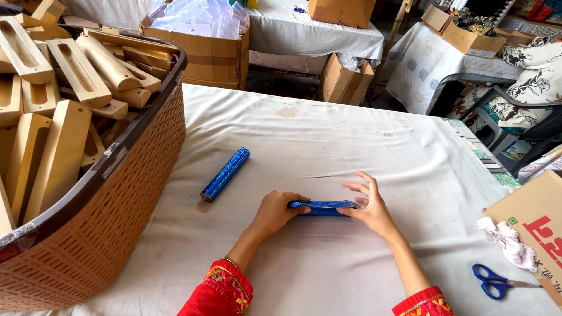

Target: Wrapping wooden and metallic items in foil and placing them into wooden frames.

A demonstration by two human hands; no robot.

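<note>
Her left hand (274, 212) is clamped on one end of a blue roll (323, 206). The right hand (370, 208) presses its other end, fingers spread. A second roll (225, 174) lies nearby.

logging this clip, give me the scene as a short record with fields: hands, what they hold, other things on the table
left hand: left hand grips one end of the blue foil-wrapped piece
right hand: right hand presses its other end, fingers spread
surface: table under a white cloth
nearby: blue foil roll lying apart to the left; blue scissors at right, beside a crumpled cloth
container: brown woven basket on the left, full of wooden blocks
</note>
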